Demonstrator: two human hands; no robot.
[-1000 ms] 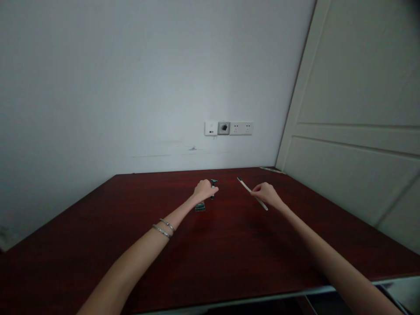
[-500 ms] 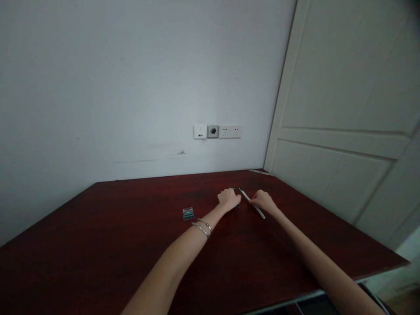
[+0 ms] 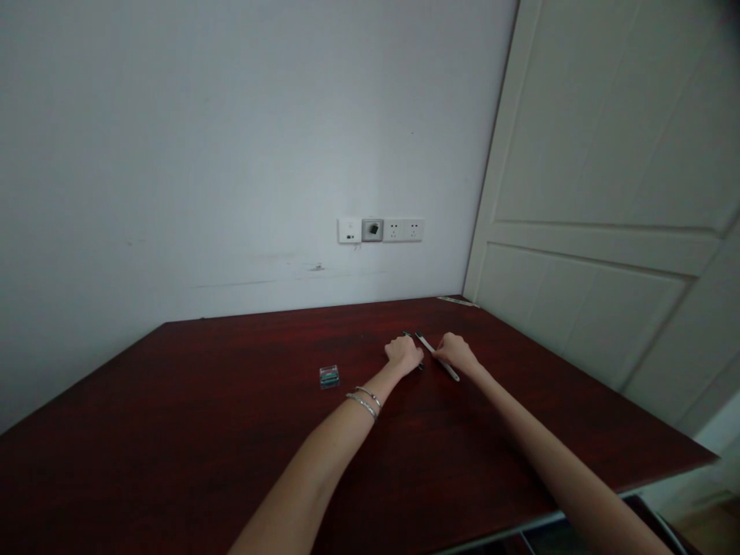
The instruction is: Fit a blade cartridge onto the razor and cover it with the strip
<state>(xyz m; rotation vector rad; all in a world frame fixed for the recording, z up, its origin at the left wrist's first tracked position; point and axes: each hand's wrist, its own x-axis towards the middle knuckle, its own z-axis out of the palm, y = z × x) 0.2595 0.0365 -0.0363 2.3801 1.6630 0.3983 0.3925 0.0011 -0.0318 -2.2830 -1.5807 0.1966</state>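
Note:
My left hand (image 3: pixel 403 353) is closed in a fist above the table, with the fingers curled under. Both ends of a thin dark stick-like thing (image 3: pixel 421 366) poke out from beneath it; its middle is hidden. My right hand (image 3: pixel 456 352) pinches a slim white stick (image 3: pixel 449 371) with a dark far tip, lying at a slant. Its kind is too small to make out. The two hands are close together, with a small gap between the sticks. Left of my left hand lies a small clear case (image 3: pixel 329 377) with something teal in it.
The dark red table (image 3: pixel 202 432) reaches back to the white wall, which carries a row of sockets (image 3: pixel 403 230). A pale panelled door (image 3: pixel 590 293) stands along the right side. A light strip (image 3: pixel 458 301) lies at the far right corner.
The right hand and the white stick have shifted slightly left, closer to the left hand. More of the dark stick shows beside the left hand. The whole view has moved a little.

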